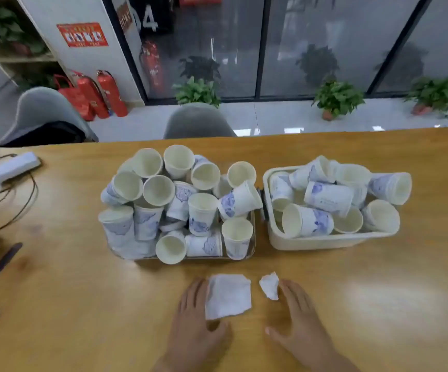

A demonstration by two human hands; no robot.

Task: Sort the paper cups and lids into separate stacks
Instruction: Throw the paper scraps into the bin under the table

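White paper cups with blue prints (180,202) lie jumbled in a heap, some upright, some tipped on their sides, filling a clear tray (252,237). More of the same cups (332,197) lie piled in a cream bin (324,241) just beside it.

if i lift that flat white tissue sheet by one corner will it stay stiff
Probably not. The tissue sheet looks thin and creased, so it would likely droop. It seems very light, so a push may slide or crumple it.
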